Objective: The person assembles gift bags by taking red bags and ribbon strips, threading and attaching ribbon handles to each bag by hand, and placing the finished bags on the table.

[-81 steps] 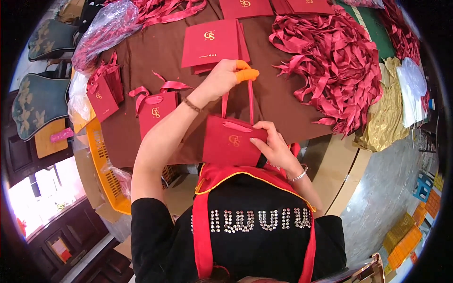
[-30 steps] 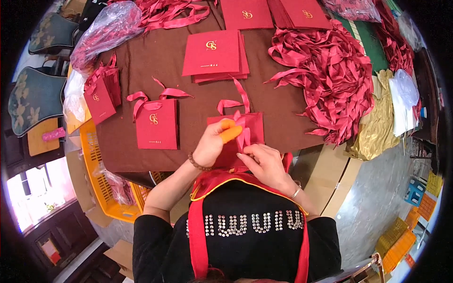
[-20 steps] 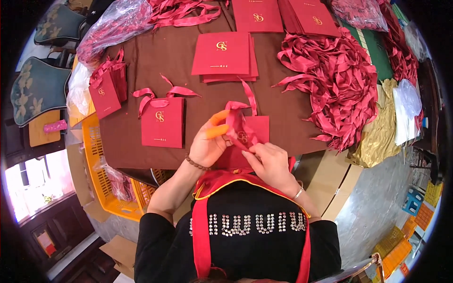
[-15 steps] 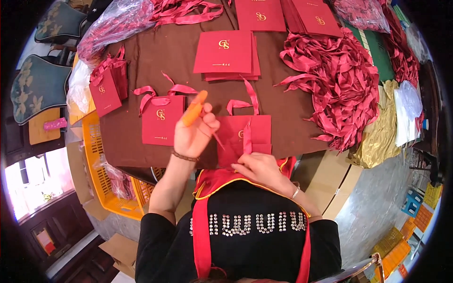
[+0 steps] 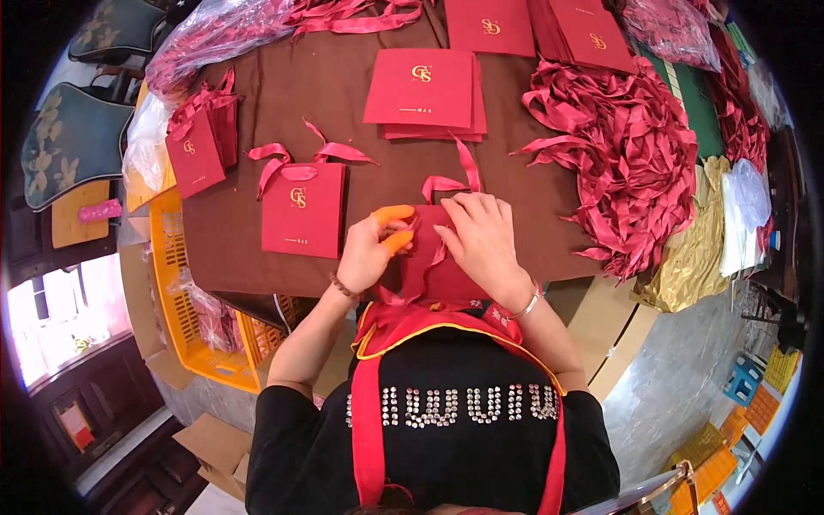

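Observation:
A red paper bag (image 5: 459, 279) lies in front of me at the table's near edge. My left hand (image 5: 371, 251), orange covers on its thumb and index finger, is closed in a pinch at the bag's upper left corner. What sits between those fingertips is hidden. My right hand (image 5: 483, 243) grips the bag's upper right part, fingers over the top edge and thumb on its face. One red ribbon (image 5: 438, 254) hangs over the bag below the right thumb. Another red ribbon loop (image 5: 464, 163) sticks up behind the top edge.
Left of my hands lies a red bag with ribbon handles (image 5: 302, 225); further left, several small bags (image 5: 196, 154) stand together. A stack of red bags (image 5: 425, 90) lies ahead. On the right is a heap of ribbons (image 5: 614, 163). A yellow crate (image 5: 176, 296) stands below the table's left edge.
My left hand has come down from above the table to the bag's upper left corner. My right hand has moved up from the bag's lower part to its top edge.

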Motion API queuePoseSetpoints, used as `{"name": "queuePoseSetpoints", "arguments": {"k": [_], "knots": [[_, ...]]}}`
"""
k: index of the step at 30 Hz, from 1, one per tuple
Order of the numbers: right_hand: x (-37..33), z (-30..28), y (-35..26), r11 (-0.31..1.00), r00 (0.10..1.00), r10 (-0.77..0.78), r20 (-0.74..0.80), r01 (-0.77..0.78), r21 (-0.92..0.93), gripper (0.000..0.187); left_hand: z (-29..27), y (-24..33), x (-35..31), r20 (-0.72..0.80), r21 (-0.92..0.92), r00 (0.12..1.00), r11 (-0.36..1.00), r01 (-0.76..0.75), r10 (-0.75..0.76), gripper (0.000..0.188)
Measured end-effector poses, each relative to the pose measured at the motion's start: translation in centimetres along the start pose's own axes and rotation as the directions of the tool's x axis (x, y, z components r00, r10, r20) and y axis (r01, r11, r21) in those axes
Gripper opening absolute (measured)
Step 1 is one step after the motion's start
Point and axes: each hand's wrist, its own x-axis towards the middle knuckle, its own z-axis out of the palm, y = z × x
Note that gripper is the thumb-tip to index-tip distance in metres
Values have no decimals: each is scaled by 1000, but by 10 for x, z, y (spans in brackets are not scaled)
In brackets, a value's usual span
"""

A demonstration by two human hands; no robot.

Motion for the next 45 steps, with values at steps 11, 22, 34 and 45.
{"name": "queuePoseSetpoints", "arguments": {"k": [11,22,34,45], "knots": [[-5,3,-2,989,965,98,245,-122,87,21,4,-14,-5,0,656,887,670,-348,462,14],[7,-3,14,776,845,223,486,-455,436,22,15,-13,-9,-9,699,857,616,-362,514,11],[4,-5,14,701,808,229,543,-524,484,25,24,-8,-12,52,760,835,520,-389,547,11],[-1,-18,-1,884,895,155,419,-315,346,20,38,6,-17,217,897,820,223,-381,530,13]]}}
